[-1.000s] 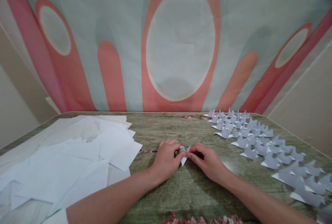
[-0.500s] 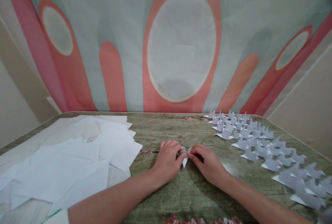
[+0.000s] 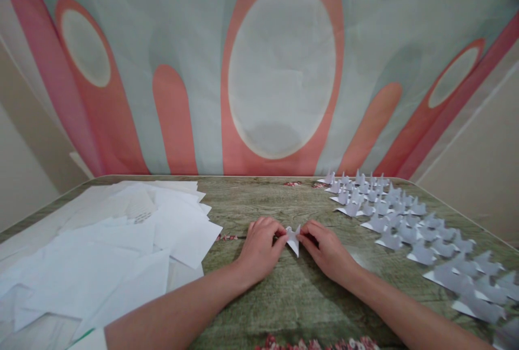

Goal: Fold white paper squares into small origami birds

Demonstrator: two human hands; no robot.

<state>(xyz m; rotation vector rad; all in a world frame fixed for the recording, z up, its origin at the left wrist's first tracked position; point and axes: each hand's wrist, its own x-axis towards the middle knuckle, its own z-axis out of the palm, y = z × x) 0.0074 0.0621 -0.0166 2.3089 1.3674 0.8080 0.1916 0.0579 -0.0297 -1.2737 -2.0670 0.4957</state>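
A small folded white paper crane [image 3: 293,240] is held between both hands just above the middle of the table. My left hand [image 3: 263,244] pinches its left side with thumb and forefinger. From the other side, the thumb and forefinger of my right hand [image 3: 327,248] grip its right edge. One pointed tip of the paper hangs down toward me, and two smaller points stick up. My fingertips cover parts of its sides.
A wide, loose heap of white paper sheets [image 3: 109,252] spreads over the left of the wood-patterned table [image 3: 243,198]. Rows of several folded paper cranes [image 3: 389,239] stand along the right. Behind the table's far edge hangs a printed backdrop [image 3: 284,74].
The folded paper has turned and shifted slightly right, and more of it shows between my fingers. My hands have moved a little apart around it.
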